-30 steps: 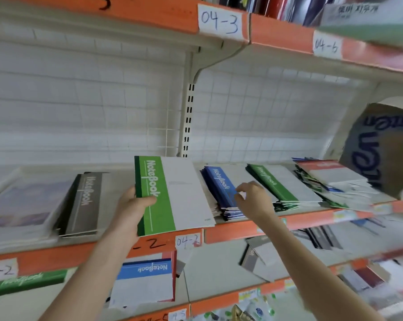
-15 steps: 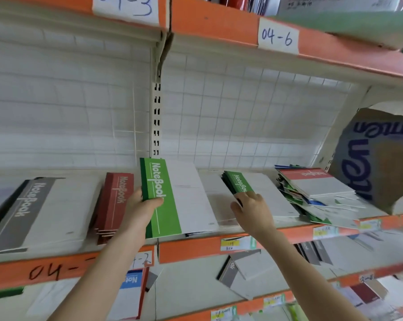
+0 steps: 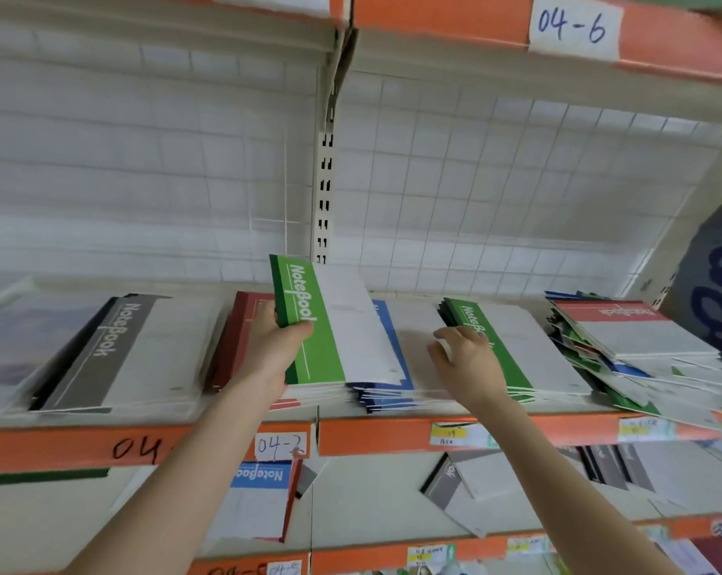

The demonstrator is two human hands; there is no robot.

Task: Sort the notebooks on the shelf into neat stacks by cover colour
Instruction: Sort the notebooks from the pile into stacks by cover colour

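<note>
Two hands are up at the middle shelf (image 3: 392, 435), well apart from each other. The left hand (image 3: 274, 346) grips a green notebook (image 3: 321, 325) by its spine edge, thumb on the cover and fingers underneath, holding it tilted over the blue stack (image 3: 388, 394) with its far end raised. Just left of that hand lies the red stack (image 3: 243, 321), and further left the grey stack (image 3: 106, 359). The right hand (image 3: 469, 361) is at the spine edge of the green stack (image 3: 521, 350), its fingers curled over the top corner; whether it actually pinches the covers or only touches them I cannot tell. Beyond the green stack, at the right end of the shelf, sits a messy pile (image 3: 641, 346) of mixed colours, fanned out and topped by a red-banded notebook. A paper label (image 3: 280, 445) reading 04-2 is stuck on the orange shelf front below the left wrist. On the shelf underneath, a blue-banded notebook (image 3: 259, 495) lies with its title upside down
</note>
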